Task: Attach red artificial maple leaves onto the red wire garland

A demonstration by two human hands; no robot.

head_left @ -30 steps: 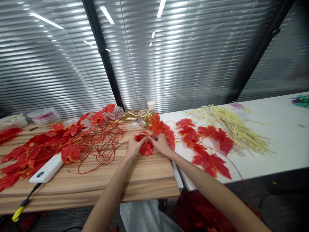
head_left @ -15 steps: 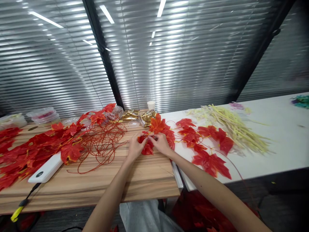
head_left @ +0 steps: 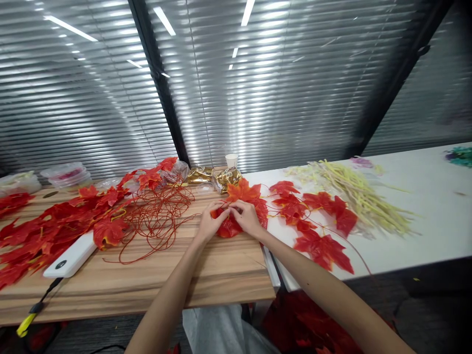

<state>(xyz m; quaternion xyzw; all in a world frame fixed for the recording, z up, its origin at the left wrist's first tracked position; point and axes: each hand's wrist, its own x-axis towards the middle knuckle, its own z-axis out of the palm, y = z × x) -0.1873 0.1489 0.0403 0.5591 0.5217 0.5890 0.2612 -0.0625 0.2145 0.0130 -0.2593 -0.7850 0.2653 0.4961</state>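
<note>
My left hand [head_left: 211,220] and my right hand [head_left: 245,216] meet over the wooden table, fingertips pinched close together. Between and under them is a red artificial maple leaf [head_left: 229,227]; its stem end is hidden by the fingers. Just behind them lies an orange-red maple leaf [head_left: 243,191]. A thin red cord [head_left: 271,196] runs right from this bunch to more red leaves [head_left: 291,206] on the white table. Left of my hands spreads a loose tangle of red cord [head_left: 158,211].
A long heap of red leaves [head_left: 55,226] and a white power bank [head_left: 70,255] lie at left. Gold packets [head_left: 226,179] and a paper cup [head_left: 231,160] stand behind my hands. Yellow fuzzy stems [head_left: 357,196] lie on the white table [head_left: 431,231]. Clear tubs [head_left: 68,177] sit back left.
My hands have stayed in place with fingertips drawn closer together. The leaf beneath them has turned and shows a broader face; the orange-red leaf behind has shifted slightly.
</note>
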